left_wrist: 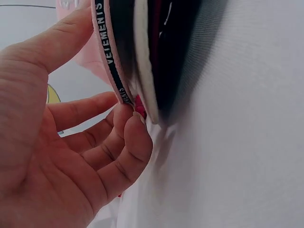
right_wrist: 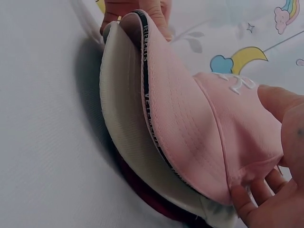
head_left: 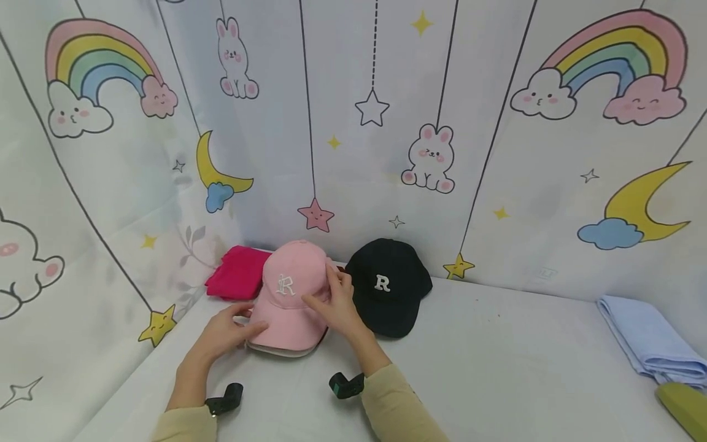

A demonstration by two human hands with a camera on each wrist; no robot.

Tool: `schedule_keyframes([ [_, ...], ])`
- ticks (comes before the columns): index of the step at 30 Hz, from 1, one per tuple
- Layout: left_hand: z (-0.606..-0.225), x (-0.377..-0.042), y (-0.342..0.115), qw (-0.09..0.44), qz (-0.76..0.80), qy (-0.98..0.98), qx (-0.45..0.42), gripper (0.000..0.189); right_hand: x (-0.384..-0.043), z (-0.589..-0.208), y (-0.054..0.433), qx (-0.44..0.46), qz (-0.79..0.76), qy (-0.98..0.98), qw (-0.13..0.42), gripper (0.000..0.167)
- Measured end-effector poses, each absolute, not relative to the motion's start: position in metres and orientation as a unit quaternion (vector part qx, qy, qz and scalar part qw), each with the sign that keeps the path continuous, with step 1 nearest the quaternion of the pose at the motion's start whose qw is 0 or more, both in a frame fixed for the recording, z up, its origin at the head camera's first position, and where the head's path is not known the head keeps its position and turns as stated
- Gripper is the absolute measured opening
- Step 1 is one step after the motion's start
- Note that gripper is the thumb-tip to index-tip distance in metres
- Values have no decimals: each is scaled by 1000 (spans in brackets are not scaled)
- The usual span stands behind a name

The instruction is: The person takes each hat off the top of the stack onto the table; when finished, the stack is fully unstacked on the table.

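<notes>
A pink baseball cap (head_left: pixel 293 258) with a white letter R sits on top of a stack of caps. Beneath its brim show a cream cap's brim (right_wrist: pixel 116 95) and, lower, a dark red brim (right_wrist: pixel 147 192). With the thumb above and fingers curled at the edge, my left hand (head_left: pixel 225 331) pinches the pink brim at its left side. My right hand (head_left: pixel 341 304) holds the crown's right side, its thumb toward the front panel and its fingers at the lower side. Black trim with white lettering (left_wrist: pixel 107 42) runs along the pink brim's edge.
Right beside the stack stands a black cap (head_left: pixel 375 307) with a white R. Bright pink folded cloth (head_left: pixel 234 276) lies behind to the left. A light blue folded cloth (head_left: pixel 652 341) and an olive-green object (head_left: pixel 685 408) lie far right. A patterned curtain (head_left: pixel 364 159) borders the white table (head_left: pixel 497 368).
</notes>
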State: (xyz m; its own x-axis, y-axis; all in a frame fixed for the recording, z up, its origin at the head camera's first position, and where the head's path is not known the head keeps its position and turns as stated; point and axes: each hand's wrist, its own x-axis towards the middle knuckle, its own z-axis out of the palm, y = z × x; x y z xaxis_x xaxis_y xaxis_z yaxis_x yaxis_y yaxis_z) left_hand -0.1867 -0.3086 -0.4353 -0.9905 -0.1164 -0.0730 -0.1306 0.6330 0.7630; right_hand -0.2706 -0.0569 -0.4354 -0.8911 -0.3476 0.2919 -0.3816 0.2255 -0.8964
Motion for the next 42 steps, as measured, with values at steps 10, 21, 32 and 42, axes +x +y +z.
schedule_keyframes([
  [10, -430, -185, -309, -10, 441, 895, -73, 81, -270, -431, -56, 248, 584, -773, 14, 90],
  [21, -423, -191, -301, -30, 448, 891, -60, 78, -271, -428, -58, 250, 555, -793, 21, 90],
  [32, -442, -190, -313, 7, 403, 912, -74, 85, -272, -435, -58, 247, 561, -790, 21, 90],
  [42, -439, -188, -314, 34, 384, 920, -70, 82, -275, -442, -56, 256, 560, -787, 32, 88],
])
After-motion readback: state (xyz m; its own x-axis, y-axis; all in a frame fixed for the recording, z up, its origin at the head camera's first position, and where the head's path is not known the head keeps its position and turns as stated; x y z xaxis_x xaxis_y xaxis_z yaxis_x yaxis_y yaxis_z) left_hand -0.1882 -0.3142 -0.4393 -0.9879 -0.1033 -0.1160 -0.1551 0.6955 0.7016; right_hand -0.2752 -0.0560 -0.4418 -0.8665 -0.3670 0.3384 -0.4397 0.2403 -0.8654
